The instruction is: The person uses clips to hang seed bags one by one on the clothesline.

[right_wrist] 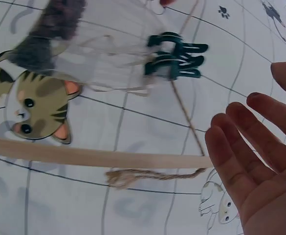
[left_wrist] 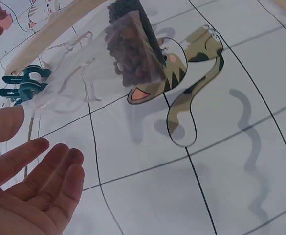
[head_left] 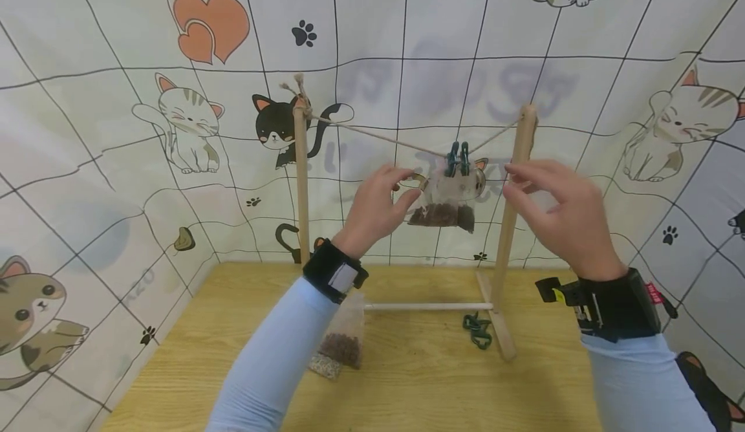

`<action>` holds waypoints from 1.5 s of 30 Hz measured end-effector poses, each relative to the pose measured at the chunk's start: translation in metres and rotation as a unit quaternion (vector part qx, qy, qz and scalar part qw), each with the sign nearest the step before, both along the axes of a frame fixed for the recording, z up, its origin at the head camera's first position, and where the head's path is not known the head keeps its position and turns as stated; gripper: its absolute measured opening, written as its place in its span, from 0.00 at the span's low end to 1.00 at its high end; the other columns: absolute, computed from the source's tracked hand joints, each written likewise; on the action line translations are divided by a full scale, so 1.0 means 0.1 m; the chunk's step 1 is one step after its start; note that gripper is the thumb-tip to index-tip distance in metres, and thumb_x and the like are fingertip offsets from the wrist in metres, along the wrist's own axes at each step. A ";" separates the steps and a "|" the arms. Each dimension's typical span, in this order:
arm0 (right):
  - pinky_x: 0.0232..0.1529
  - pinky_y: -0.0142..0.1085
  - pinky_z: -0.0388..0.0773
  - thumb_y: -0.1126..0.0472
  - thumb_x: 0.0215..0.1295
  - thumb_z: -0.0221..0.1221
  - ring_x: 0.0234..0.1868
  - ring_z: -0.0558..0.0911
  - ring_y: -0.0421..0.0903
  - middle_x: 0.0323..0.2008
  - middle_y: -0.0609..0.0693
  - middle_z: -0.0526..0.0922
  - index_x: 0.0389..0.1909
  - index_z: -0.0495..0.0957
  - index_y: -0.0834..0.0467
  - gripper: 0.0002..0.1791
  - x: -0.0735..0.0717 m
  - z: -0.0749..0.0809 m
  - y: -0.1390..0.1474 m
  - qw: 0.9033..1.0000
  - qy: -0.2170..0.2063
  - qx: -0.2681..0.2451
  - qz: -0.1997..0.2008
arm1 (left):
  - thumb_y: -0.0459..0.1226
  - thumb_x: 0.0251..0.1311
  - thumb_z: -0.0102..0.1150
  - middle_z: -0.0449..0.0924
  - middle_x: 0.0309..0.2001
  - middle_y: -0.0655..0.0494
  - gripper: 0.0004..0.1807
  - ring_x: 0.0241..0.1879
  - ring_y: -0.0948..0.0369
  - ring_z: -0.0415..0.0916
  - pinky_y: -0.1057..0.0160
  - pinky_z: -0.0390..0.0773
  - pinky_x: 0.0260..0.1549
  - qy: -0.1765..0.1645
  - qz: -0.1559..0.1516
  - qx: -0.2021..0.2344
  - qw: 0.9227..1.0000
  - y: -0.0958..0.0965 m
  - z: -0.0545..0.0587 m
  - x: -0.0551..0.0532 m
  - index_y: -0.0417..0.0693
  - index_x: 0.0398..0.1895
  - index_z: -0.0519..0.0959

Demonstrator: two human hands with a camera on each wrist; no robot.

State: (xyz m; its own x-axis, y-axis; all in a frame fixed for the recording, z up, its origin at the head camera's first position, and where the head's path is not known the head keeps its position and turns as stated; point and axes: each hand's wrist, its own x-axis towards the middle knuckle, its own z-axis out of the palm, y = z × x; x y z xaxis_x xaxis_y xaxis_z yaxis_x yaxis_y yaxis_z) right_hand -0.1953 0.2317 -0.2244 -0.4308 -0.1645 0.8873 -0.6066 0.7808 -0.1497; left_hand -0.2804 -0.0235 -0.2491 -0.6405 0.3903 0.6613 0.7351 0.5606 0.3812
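Seeing thin, clear plastic in the hanging bags [head_left: 447, 199], seemingly two and overlapping, creasing near the top and bulging at the bottom with reddish-brown lumps and black grains. Noticing smooth dark green clips [head_left: 451, 160] pinching the bags' upper edge to a coarse, twisted string [head_left: 378, 135] sagging above the bags. Seeing pale wood in the slim left post [head_left: 302, 193] and right post [head_left: 505, 244], standing on either side of the bags. Finding grained yellowish wood in the table [head_left: 407, 380] below the bags, and black-lined, cat-printed cloth [head_left: 372, 18] rising behind. Spotting another clear bag [head_left: 343, 349] of brown bits and a speckled packet [head_left: 324, 366] lying below and left of the bags, and loose green clips [head_left: 478, 336] heaping below and right.

Having open room beneath the bags down to a slender white rod [head_left: 431, 306]; meeting edges at the string above and at the posts farther out on both sides.

Holding the left hand [head_left: 378, 202] just left of the bags, thumb and fingers standing apart; not telling whether the thumb is brushing plastic. Holding the right hand [head_left: 559, 215] farther off, right of the bags, empty, fingers loosely bending. Having the bags hanging between both hands, nearer the left.
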 end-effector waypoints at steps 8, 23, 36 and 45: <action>0.50 0.20 0.64 0.65 0.52 0.63 0.49 0.77 0.49 0.51 0.54 0.80 0.51 0.79 0.57 0.21 0.00 -0.51 0.06 1.000 0.012 -0.019 -0.003 | 0.45 0.64 0.52 0.75 0.54 0.47 0.23 0.56 0.53 0.70 0.60 0.67 0.57 0.124 0.032 -0.012 0.992 -0.18 -0.31 0.18 0.42 0.58 0.72; 0.45 0.44 0.74 0.61 0.53 0.64 0.52 0.76 0.55 0.54 0.56 0.77 0.56 0.75 0.58 0.26 0.01 -1.53 0.03 0.998 -0.054 -0.012 -0.044 | 0.51 0.60 0.53 0.73 0.57 0.45 0.31 0.57 0.51 0.70 0.53 0.69 0.54 0.196 0.138 -0.063 0.969 -0.34 -1.06 0.44 0.42 0.61 0.69; 0.51 0.55 0.70 0.55 0.59 0.60 0.56 0.73 0.57 0.55 0.56 0.75 0.57 0.74 0.56 0.24 0.09 -2.07 -0.04 0.985 -0.152 -0.049 -0.065 | 0.50 0.57 0.55 0.74 0.56 0.45 0.29 0.55 0.50 0.71 0.49 0.70 0.53 0.150 0.163 -0.049 0.974 -0.32 -1.71 0.55 0.41 0.58 0.72; 0.47 0.54 0.73 0.59 0.56 0.63 0.55 0.74 0.58 0.54 0.57 0.76 0.54 0.76 0.61 0.24 0.09 -2.31 -0.05 0.985 -0.151 -0.059 -0.062 | 0.53 0.62 0.49 0.73 0.57 0.43 0.29 0.57 0.49 0.70 0.48 0.67 0.56 0.097 0.165 -0.053 0.980 -0.29 -1.95 0.61 0.43 0.59 0.71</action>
